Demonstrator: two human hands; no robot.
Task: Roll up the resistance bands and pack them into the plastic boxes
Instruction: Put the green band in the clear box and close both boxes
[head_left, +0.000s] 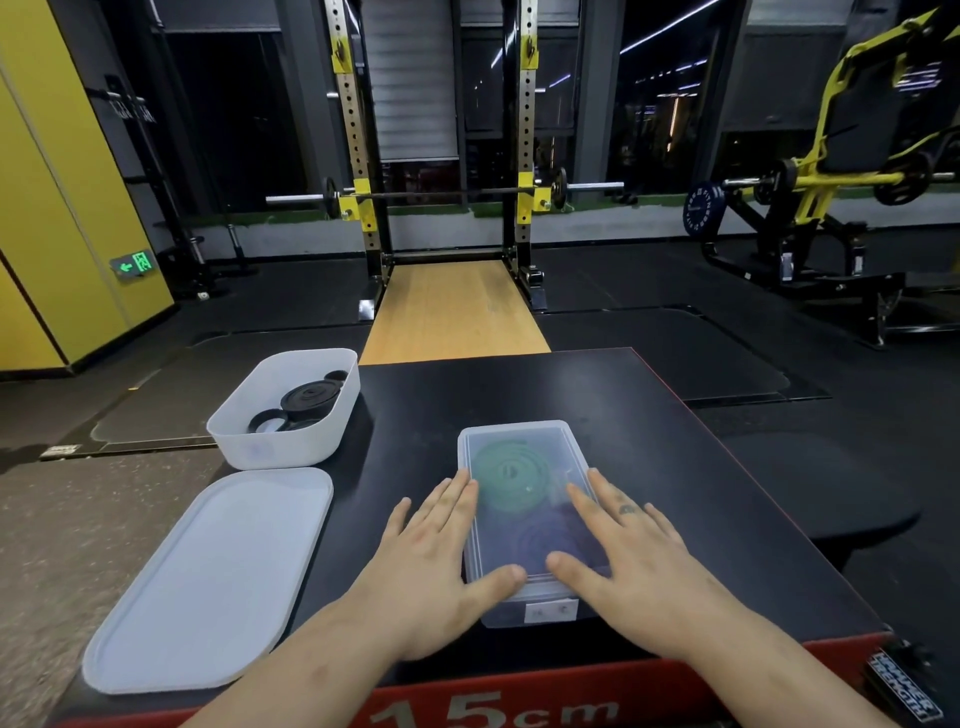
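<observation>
On the black bench (675, 493), a clear lidded box (514, 428) with a rolled green band (506, 475) and a purple one (540, 540) inside. Flat on its lid edges, left hand (431, 551) and right hand (628, 561), fingers (452, 501) straight and spread, gripping nothing, thumbs near the front end. Further left, an open white box (270, 441) holding black rolled bands (309, 397); a loose white lid (218, 577) just in front of it.

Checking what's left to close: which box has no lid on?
The white box at back left, holding black bands; a loose lid lies in front of it. The clear box under the left hand and right hand is lidded.
</observation>
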